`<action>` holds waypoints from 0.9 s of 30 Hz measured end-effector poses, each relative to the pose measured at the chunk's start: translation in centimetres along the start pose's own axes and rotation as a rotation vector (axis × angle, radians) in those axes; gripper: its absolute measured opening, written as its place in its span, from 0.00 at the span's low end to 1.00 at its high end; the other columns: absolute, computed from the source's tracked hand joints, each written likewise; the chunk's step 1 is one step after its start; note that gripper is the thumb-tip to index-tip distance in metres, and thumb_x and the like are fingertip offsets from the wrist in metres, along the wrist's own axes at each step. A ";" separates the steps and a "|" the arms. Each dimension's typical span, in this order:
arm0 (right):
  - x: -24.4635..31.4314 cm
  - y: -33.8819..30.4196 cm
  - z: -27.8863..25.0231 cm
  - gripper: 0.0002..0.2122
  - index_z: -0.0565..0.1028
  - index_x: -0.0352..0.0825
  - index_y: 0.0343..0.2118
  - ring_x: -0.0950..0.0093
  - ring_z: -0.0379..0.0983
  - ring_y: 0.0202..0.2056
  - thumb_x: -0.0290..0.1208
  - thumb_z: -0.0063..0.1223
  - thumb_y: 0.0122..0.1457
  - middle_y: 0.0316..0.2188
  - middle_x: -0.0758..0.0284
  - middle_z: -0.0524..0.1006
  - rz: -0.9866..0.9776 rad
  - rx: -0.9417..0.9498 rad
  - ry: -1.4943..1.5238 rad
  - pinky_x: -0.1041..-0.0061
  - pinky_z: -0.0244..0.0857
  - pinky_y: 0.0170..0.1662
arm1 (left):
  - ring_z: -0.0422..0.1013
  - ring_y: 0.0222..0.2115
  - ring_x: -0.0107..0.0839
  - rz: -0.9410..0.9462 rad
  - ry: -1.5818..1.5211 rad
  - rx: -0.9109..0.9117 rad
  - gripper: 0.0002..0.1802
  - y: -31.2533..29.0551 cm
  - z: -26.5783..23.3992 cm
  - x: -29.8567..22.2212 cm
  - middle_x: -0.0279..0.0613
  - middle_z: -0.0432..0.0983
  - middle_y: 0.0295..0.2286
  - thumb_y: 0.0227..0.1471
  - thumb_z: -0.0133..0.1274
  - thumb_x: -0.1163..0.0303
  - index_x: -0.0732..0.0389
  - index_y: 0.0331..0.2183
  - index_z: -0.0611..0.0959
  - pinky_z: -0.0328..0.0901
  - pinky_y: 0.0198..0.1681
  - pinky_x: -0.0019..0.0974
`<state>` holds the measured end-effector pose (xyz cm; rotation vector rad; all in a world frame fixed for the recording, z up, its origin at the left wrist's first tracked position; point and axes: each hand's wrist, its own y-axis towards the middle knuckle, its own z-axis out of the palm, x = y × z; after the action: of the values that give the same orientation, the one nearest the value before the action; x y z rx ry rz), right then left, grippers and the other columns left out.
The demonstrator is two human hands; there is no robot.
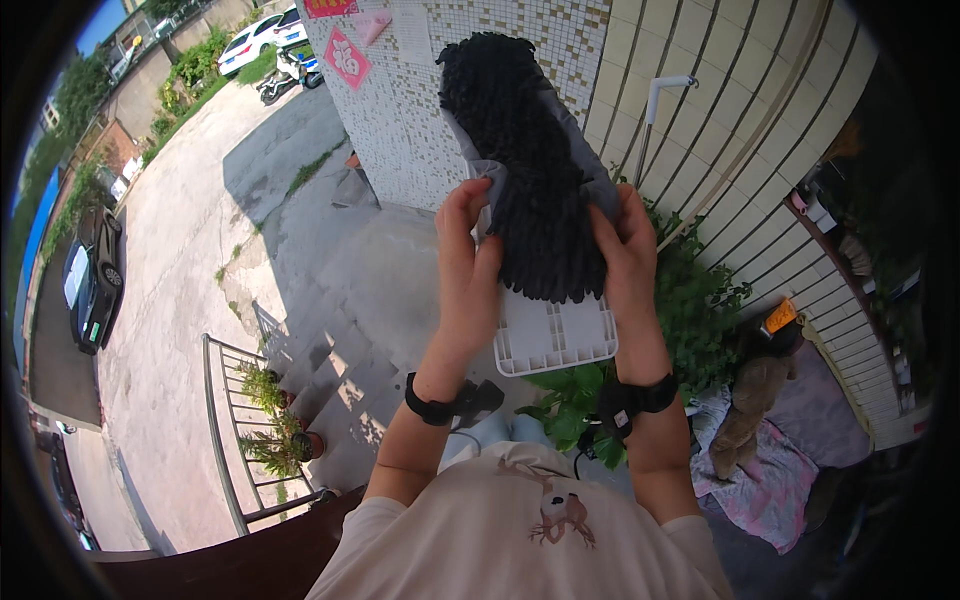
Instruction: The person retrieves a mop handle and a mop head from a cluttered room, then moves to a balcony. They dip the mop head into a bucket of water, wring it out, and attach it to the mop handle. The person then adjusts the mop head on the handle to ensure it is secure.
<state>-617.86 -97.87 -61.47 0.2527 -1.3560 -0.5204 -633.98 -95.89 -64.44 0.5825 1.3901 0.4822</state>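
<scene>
"Black chenille strands [548,262] cover the mop pad [510,130] in the head view. Where is it?"

"Held out ahead, between the left hand [468,260] and the right hand [630,255]. It lies over a white plastic mop plate [556,338], whose gridded end sticks out below the strands."

"And the fingers?"

"The left ones pinch the pad's grey fabric edging [490,170], the thumb lower down, beside the strands. On the right, the thumb presses the front near the opposite edge while the other fingers curl behind, so that side is pinched too."

"What's on the wrists?"

"A black wristband [434,409] on the left, and a matching strap [652,397] on the right."

"Around them?"

"A leafy green plant [690,290] shows beside the right forearm [655,440]. A mosaic-tiled pillar [400,130] rises behind the pad. Off to the left, a metal railing [213,420] runs beside potted plants [270,450], and a black car [100,275] stands well apart."
</scene>
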 end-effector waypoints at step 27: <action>1.4 -1.3 -2.0 0.13 0.64 0.30 0.42 0.79 0.69 0.39 0.30 0.47 0.56 0.38 0.64 0.72 0.155 -0.001 0.406 0.79 0.63 0.40 | 0.74 0.28 0.30 -0.707 -1.032 -0.101 0.11 -1.5 7.9 5.3 0.42 0.76 0.31 0.51 0.45 0.76 0.70 0.37 0.76 0.70 0.30 0.31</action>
<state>-616.03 -99.93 -61.35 0.2358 -0.9701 -0.3179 -625.54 -94.43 -68.81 0.1558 0.4932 -0.3124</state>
